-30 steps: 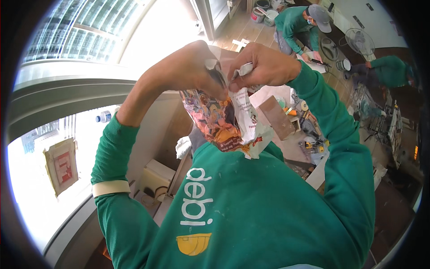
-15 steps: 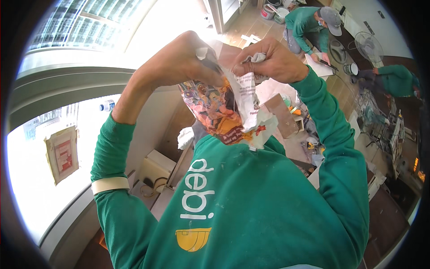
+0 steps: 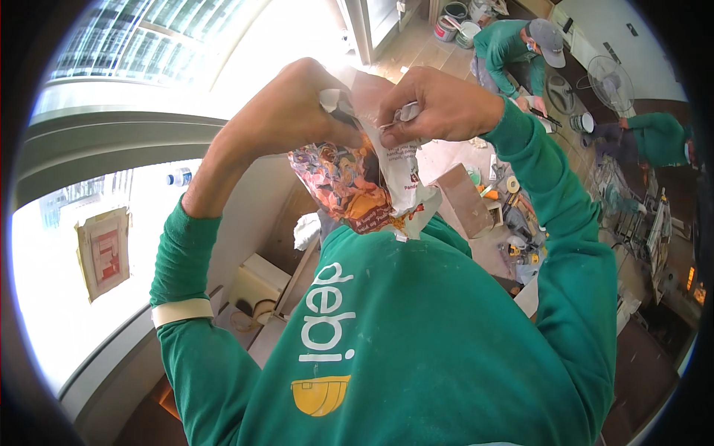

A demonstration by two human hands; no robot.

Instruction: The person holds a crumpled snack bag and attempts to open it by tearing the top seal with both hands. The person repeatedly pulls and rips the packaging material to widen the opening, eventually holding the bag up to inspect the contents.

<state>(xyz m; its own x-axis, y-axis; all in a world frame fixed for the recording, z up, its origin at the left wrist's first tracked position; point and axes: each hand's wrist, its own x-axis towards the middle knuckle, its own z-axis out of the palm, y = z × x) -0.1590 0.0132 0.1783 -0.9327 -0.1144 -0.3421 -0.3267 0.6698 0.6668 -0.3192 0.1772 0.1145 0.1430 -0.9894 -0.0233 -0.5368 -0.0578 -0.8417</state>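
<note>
Both my arms are raised, with a crumpled, colourfully printed paper bag (image 3: 348,186) between my hands in front of my chest. One face of it is orange and purple; the other is white with small print. My left hand (image 3: 290,104) is closed on the upper left edge, its thumb pressed against the printed face. With bent fingers, my right hand (image 3: 446,104) pinches the upper right edge, where a greyish-white fold sticks out. The bag's lower end hangs ragged near my green sweatshirt (image 3: 439,327). Whatever may be inside it is hidden.
At left is a bright window with a grey frame (image 3: 111,137), a plastic bottle (image 3: 178,176) and a taped picture panel (image 3: 104,253). A cardboard box (image 3: 462,201) and tools lie beyond my right arm. Two people (image 3: 506,48) work at far right, near a fan (image 3: 610,78).
The bag has shifted slightly left, and both hands have come a little lower with it. Its white face has turned somewhat. Both hands keep their hold.
</note>
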